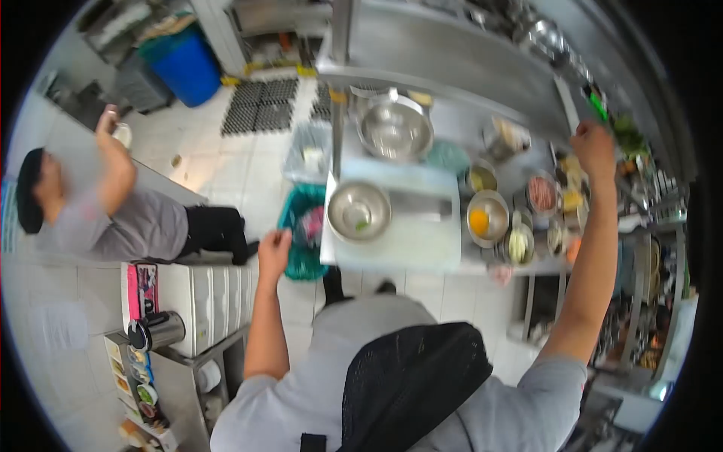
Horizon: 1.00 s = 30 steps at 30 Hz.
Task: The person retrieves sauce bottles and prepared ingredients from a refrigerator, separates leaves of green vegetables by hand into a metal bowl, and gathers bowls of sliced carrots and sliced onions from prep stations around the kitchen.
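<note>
My left hand [273,252] is raised in the air left of the white cutting board [422,252], fingers curled together; whether anything is in them is hidden. On the board's left side sits a metal bowl [348,197] with a small green piece inside. A wide blade [418,205], perhaps a knife, lies beside it. My right hand [595,151] reaches out to the far right with closed fingers, close to the ingredient containers and the shelf; its grasp is too blurred to make out. Near that arm stand a bowl with orange yolk [478,221] and a container of pinkish meat [542,193].
A large metal bowl [395,139] stands behind the board. Overhead runs a steel shelf [452,41] with a post. Left of the counter is a green-lined bin [290,264]. A co-worker [128,218] stands at the left with one arm raised.
</note>
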Motion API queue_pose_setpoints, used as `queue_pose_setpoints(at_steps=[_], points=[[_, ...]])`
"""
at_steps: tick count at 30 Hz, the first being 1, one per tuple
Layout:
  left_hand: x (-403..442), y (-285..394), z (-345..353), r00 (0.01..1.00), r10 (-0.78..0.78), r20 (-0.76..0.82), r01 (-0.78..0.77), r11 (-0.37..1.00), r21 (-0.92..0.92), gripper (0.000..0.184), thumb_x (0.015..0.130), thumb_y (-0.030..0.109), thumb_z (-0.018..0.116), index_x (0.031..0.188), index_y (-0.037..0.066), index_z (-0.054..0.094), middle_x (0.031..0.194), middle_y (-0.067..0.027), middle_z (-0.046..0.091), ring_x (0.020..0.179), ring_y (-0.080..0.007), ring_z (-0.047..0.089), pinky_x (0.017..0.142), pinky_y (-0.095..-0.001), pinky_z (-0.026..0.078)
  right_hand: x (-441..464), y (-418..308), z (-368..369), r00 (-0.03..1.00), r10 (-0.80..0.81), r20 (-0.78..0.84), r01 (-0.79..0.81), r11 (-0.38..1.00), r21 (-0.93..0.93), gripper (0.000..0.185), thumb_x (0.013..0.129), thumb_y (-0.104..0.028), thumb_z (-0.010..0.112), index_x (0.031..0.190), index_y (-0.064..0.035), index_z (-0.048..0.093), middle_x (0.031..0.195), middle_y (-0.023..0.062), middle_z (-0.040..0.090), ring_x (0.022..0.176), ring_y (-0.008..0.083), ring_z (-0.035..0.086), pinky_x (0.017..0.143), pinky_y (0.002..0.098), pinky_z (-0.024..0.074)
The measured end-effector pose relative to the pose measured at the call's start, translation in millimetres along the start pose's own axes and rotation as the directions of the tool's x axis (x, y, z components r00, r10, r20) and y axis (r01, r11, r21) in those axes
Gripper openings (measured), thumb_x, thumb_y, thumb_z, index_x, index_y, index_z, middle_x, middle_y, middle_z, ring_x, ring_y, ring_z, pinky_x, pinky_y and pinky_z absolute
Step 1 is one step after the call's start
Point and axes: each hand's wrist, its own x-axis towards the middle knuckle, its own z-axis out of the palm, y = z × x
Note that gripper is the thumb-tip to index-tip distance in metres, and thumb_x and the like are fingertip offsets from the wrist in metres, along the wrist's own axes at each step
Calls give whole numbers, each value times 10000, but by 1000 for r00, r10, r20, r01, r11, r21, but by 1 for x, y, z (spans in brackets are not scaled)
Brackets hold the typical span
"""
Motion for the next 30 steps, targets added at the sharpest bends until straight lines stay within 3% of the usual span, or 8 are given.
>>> queue_pose_setpoints(at_steps=[3,8,13,15,18,21,24,30], points=[[24,53,27,964,-147,222,178,976,-128,405,1087,394,672,1133,-7,711,959,-45,709,740,-111,662,621,-270,527,-91,-37,-37,999,18,-50,-12,994,112,272,866,-188,718,1100,-50,714,876,151,728,768,318,690,729,436,533],[41,94,71,878,-216,427,281,955,-95,379,1066,411,699,1044,33,683,816,-7,642,673,-98,613,592,-264,512,-224,-22,-58,988,140,69,-156,877,455,278,842,-33,710,1120,-22,713,866,43,707,647,69,515,610,285,454],[76,5,29,937,-189,294,236,963,-133,138,1007,208,635,962,95,699,775,29,577,699,-93,537,598,-309,412,-343,68,-51,989,130,70,-147,921,361,282,761,-48,742,1043,-55,742,991,150,749,821,353,734,742,421,582],[80,-1,-8,978,-193,76,206,937,-282,316,1034,218,626,1195,-25,747,993,-113,745,865,-222,678,796,-360,565,-394,120,-45,982,174,75,-189,903,387,265,755,-75,739,1020,-72,740,966,155,737,860,370,728,769,447,576],[113,19,-14,998,-58,19,57,997,48,403,987,223,694,1281,-50,738,1205,-193,771,1139,-274,717,1002,-421,570,-464,198,-50,919,336,206,-393,821,415,246,779,-94,724,1024,-79,742,931,156,723,846,371,721,762,457,574],[45,85,24,919,315,-238,-17,634,773,596,904,311,788,1223,-148,582,983,-261,748,877,-404,760,751,-510,620,-506,257,-43,859,455,235,-512,770,382,245,797,-111,710,1037,-81,746,937,152,728,843,374,719,764,467,574],[-8,118,123,903,427,-51,-271,656,704,555,907,307,776,1192,-134,597,970,-249,750,865,-388,754,748,-501,615,-510,314,-45,858,481,178,-512,783,353,273,801,-125,705,1068,-81,741,951,154,735,867,383,720,780,470,576],[-108,160,385,799,220,560,-448,839,309,477,914,299,753,1130,-106,626,944,-226,752,841,-355,743,742,-484,604,-476,449,-94,814,579,-47,-553,797,242,432,834,-140,719,1263,-87,728,1074,175,762,987,399,733,876,486,579]])
